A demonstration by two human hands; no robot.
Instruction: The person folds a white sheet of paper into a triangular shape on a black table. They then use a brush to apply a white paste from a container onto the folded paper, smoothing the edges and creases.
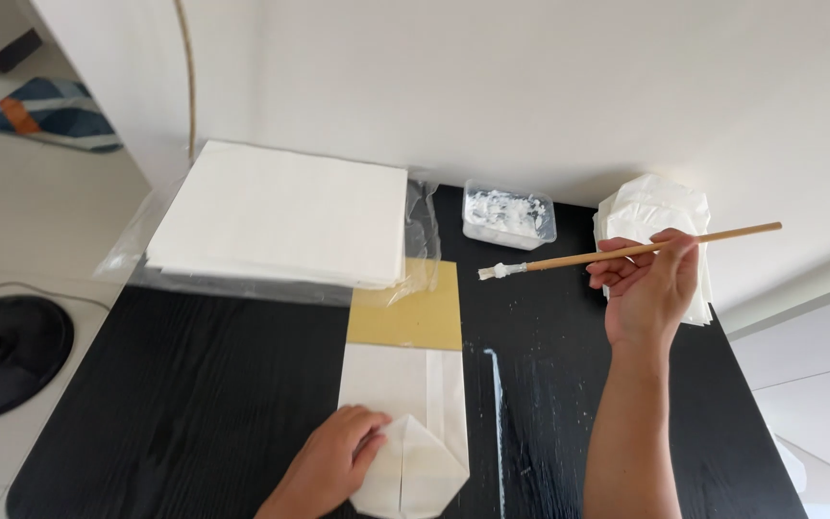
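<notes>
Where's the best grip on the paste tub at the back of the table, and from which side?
Take the clear plastic tub by its two short end walls, coming down from above. It sits upright and open-topped with white paste inside, so a top-down pinch across the narrow width probably keeps it level. Its near side is the freer one: the wall is close behind it, the plastic-wrapped paper stack on one side.

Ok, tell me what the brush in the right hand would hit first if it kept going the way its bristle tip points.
Probably the clear plastic wrap around the white paper stack; the brush in the right hand points left, passing below the paste tub. Height is unclear.
</notes>
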